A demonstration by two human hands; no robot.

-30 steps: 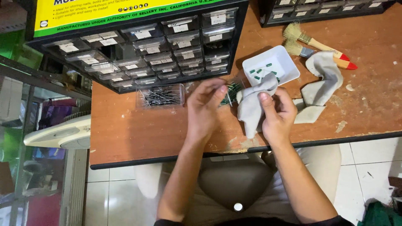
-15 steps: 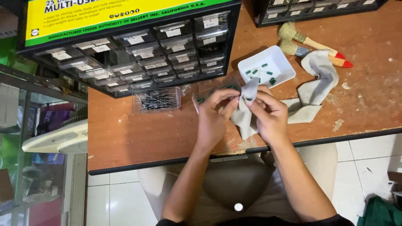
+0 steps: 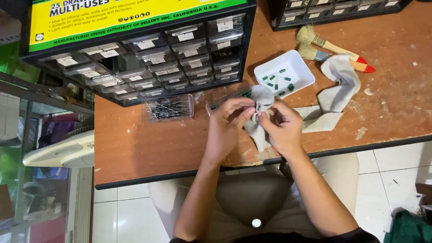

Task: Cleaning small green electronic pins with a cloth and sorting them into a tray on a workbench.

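**Left hand** (image 3: 227,123): grip closed to a pinch, thumb and forefinger meeting on a fold of the grey cloth (image 3: 260,118) at its upper edge. Whether a small part sits inside the fold cannot be told; the fingers hide it.

**Right hand** (image 3: 281,126): grip likewise pinched shut on the same cloth, fingertips almost touching those of the left hand. The cloth's free end hangs below both grips, over the worktop (image 3: 148,148) near its front edge.

**White tray** (image 3: 284,73): just beyond the right grip, up and slightly to its right. Holds a scatter of small green components (image 3: 275,81), about ten, loose on the tray floor.

**Clear drawer with wire-leaded parts** (image 3: 167,108): to the left of the left grip, standing on the worktop, apart from the hands.

**Second clear drawer** (image 3: 225,95): directly beyond the left grip, partly hidden by the fingers; a few green pieces show at its edge.

**Drawer cabinet** (image 3: 148,54): well beyond the left grip, with empty slots in the right column.

**Second cloth strip** (image 3: 335,90) and **two brushes** (image 3: 333,49): beyond and to the right of the right grip, untouched.

**Progress, as judged:** wiping of small parts appears to be mid-way. A batch of green components already lies in the tray; the wire-leaded stock has not been handled; both drawers are still out of the cabinet.
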